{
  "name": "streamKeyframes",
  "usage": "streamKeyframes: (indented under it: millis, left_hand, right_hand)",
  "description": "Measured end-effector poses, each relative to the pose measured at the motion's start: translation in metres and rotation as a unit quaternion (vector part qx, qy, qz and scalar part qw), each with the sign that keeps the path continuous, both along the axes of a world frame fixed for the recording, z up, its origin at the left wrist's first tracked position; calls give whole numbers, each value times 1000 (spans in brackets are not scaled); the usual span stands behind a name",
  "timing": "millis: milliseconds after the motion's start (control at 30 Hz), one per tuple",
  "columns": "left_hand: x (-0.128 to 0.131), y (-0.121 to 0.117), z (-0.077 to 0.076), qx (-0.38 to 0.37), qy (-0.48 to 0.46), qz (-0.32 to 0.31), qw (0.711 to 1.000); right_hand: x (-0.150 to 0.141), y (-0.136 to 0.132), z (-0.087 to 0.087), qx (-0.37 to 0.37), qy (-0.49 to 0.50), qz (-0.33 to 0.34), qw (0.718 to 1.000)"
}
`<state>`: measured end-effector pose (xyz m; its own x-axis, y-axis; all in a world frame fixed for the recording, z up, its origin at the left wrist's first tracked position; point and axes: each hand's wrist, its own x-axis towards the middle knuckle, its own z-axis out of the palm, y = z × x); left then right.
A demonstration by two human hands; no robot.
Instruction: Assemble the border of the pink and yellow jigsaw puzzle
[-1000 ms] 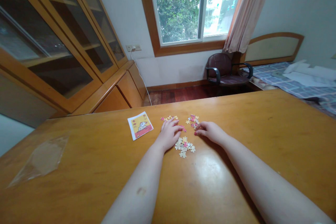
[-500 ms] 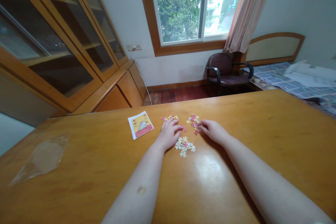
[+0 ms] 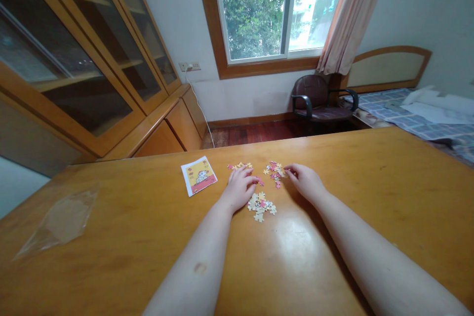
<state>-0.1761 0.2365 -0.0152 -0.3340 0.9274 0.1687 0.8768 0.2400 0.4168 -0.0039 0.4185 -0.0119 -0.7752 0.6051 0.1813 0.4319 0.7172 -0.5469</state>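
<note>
Several small jigsaw puzzle pieces lie on the wooden table in loose groups. My left hand point(image 3: 241, 188) rests low over the table, fingers stretched forward beside the yellow far-left pieces point(image 3: 244, 165). Its thumb and index finger are near a few pink pieces point(image 3: 260, 181). My right hand point(image 3: 304, 180) is at the right edge of a mixed pink, yellow and white group point(image 3: 274, 174). The index finger reaches to that edge and the thumb sits apart from it; no piece shows between them. A pile of mostly pale pieces point(image 3: 260, 206) lies nearer me, between the forearms.
A picture card point(image 3: 200, 176) with a white cartoon animal lies left of my left hand. A clear plastic bag point(image 3: 62, 219) is on the table point(image 3: 129, 266) at far left. Beyond the table stand a glass-door cabinet point(image 3: 111, 54), an office chair point(image 3: 314, 98) and a bed point(image 3: 388, 103).
My right hand has drawn back slightly to the right and away from the mixed group, and its fingers have parted. My left hand stays in place.
</note>
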Motion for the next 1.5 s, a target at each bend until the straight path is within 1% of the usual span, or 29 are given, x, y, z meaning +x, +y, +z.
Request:
streamKeyframes:
  millis: [100,167,267,367,533,600,667,867,1033,1100,1233,1400,1500]
  left_hand:
    - [1,0,0,0,-3,-4,1000]
    - [1,0,0,0,-3,-5,1000]
    - [1,0,1,0,-3,-4,1000]
    - [1,0,1,-5,0,-3,1000]
    - [1,0,0,-7,1,-3,1000]
    - [0,0,-1,-7,3,-4,1000]
    - [0,0,-1,-8,5,-5,1000]
    - [1,0,-1,-5,1,0,1000]
    - [-1,1,-3,1,2,-4,1000]
    - [-1,1,-4,2,4,-3,1000]
    - [-2,1,-4,4,6,-2,1000]
    - [-1,1,-3,6,2,-1,1000]
    - [-1,1,-3,8,-2,-1,1000]
  right_hand:
    - [-2,-6,-1,12,-2,70,997]
    - [-2,-10,-1,57,-17,110,992]
    - [-2,-13,0,140,-33,132,981]
    - [0,-15,3,182,-39,155,970]
    - [-1,-25,8,190,-49,233,953]
    - [-1,-30,8,178,-55,264,946]
    - [-2,-32,9,156,-58,280,946]
    - [3,-24,13,78,-35,263,961]
    - [2,-25,12,40,-49,293,954]
    - [0,-28,9,39,-55,291,954]
    - [-3,-30,5,52,-53,262,962]
    - [-4,-30,5,83,-66,254,961]
    - [-4,-31,5,92,-77,231,966]
